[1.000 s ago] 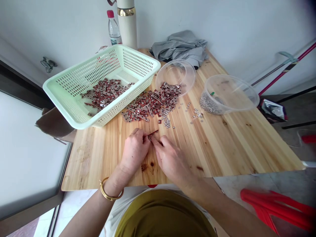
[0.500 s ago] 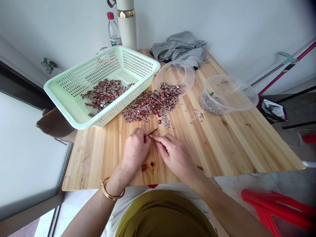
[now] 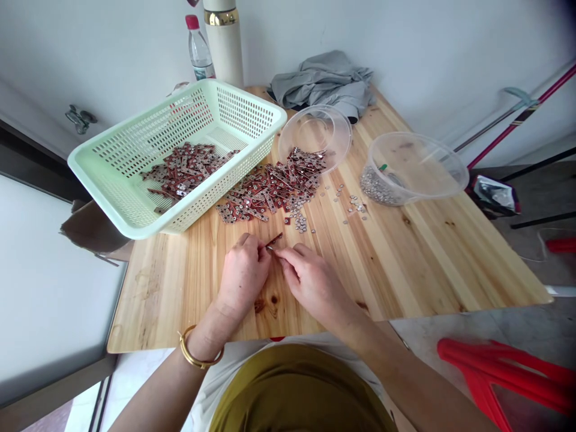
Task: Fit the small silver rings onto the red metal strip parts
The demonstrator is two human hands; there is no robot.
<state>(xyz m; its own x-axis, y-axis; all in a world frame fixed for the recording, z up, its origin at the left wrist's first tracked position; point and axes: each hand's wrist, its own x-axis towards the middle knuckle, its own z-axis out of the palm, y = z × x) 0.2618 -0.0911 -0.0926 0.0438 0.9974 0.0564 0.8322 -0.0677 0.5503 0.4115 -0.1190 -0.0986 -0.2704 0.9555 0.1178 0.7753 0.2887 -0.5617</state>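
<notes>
My left hand (image 3: 243, 275) pinches a small brown strip (image 3: 274, 239) with holes, held just above the wooden table (image 3: 405, 264). My right hand (image 3: 310, 282) is closed in a pinch at the strip's near end, fingertips touching it; whatever tiny part it holds is hidden. A pile of the same brown strips (image 3: 270, 189) lies on the table just beyond my hands, with several small silver rings (image 3: 301, 223) scattered at its near edge. More strips (image 3: 182, 171) lie inside the pale green perforated basket (image 3: 112, 186) at the left.
A clear tub tipped on its side (image 3: 315, 129) sits behind the pile. A second clear tub (image 3: 414, 168) at the right holds silver rings. Grey cloth (image 3: 324, 84), a flask (image 3: 222, 42) and a water bottle (image 3: 198, 51) stand at the back. Red plastic (image 3: 499, 372) lies at lower right.
Both hands stay on the strip; my right fingers have shifted slightly along it. The view has tilted a little, so everything sits slightly lower left.
</notes>
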